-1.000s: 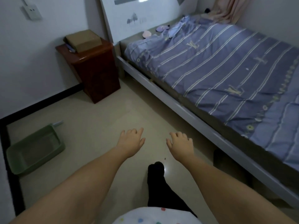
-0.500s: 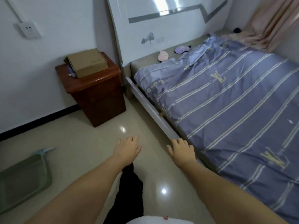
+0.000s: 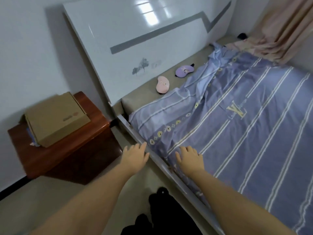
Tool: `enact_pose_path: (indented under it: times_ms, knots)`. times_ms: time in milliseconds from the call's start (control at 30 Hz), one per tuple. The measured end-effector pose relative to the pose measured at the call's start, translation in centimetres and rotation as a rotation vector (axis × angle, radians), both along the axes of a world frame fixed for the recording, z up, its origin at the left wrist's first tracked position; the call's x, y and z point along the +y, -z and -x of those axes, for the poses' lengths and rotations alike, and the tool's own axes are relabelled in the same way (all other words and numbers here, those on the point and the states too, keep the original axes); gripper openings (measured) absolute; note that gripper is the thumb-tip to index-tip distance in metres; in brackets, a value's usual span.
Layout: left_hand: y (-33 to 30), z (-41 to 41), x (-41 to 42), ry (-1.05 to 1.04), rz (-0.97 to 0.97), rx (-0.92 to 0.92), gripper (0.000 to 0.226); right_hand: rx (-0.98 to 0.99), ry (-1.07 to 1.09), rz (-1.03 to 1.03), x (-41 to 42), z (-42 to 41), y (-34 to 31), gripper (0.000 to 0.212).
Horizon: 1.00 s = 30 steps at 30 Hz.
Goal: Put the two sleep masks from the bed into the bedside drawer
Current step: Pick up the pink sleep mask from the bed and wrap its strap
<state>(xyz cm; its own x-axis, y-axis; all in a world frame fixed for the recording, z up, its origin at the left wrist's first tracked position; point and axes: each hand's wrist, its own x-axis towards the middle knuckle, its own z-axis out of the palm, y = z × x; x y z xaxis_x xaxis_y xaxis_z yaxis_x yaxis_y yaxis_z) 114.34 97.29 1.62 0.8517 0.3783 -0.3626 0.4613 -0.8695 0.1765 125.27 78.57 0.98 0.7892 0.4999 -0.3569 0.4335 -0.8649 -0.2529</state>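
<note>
A pink sleep mask (image 3: 162, 84) and a purple sleep mask (image 3: 184, 70) lie on the bare beige mattress at the head of the bed, just below the white headboard. The dark red bedside cabinet (image 3: 67, 150) stands left of the bed; its drawer front is not visible from here. My left hand (image 3: 135, 156) hovers open over the bed rail. My right hand (image 3: 190, 157) is open above the edge of the blue striped duvet (image 3: 245, 133). Both hands hold nothing and are well short of the masks.
A cardboard box (image 3: 55, 117) lies on top of the cabinet with a few flat items under it. The grey bed rail (image 3: 162, 167) runs diagonally between my hands. A pink curtain (image 3: 279, 28) hangs at the far right. Beige floor tiles lie below.
I have moved closer to the bed and cabinet; the view tilted up toward the headboard. Both hands advanced from over the floor to the bed's edge, still open.
</note>
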Motion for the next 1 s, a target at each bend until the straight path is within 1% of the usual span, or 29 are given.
enact_pose_path:
  times_ms: [67, 133, 200, 367, 500, 633, 767, 867, 933, 1000]
  knots:
    - [0.6, -4.5, 2.5, 0.040, -0.015, -0.016, 0.050, 0.013, 0.016, 0.023, 2.4, -4.7, 0.5, 0.042]
    - [1.0, -8.8, 5.1, 0.040, 0.013, -0.023, 0.049, 0.024, 0.012, 0.046, 5.1, -9.3, 1.0, 0.043]
    - [1.5, -12.9, 7.7, 0.023, 0.034, -0.035, 0.050, 0.043, 0.009, 0.027, 8.0, -13.7, 1.5, 0.042]
    - [2.5, -22.3, 14.0, 0.018, 0.059, 0.029, 0.048, 0.071, 0.002, 0.009, 14.8, -22.9, 2.2, 0.041]
    - [5.3, -30.1, 18.4, -0.067, 0.215, 0.063, 0.050, 0.133, 0.078, -0.042, 19.8, -29.8, 4.4, 0.042]
    - [10.3, -38.1, 22.2, -0.147, 0.373, 0.065, 0.051, 0.207, 0.202, -0.117, 25.0, -36.3, 8.9, 0.043]
    - [16.5, -45.7, 25.1, -0.164, 0.392, 0.044, 0.046, 0.280, 0.386, -0.236, 30.2, -42.0, 15.1, 0.038]
    - [20.3, -50.4, 26.8, -0.294, 0.422, -0.047, 0.047, 0.307, 0.521, -0.259, 33.1, -45.5, 19.1, 0.039]
    - [22.3, -52.6, 27.5, -0.348, 0.474, -0.113, 0.037, 0.279, 0.627, -0.282, 34.2, -46.9, 21.0, 0.038]
    - [23.5, -53.5, 27.8, -0.365, 0.518, -0.159, 0.017, 0.258, 0.698, -0.303, 34.8, -47.5, 22.2, 0.039]
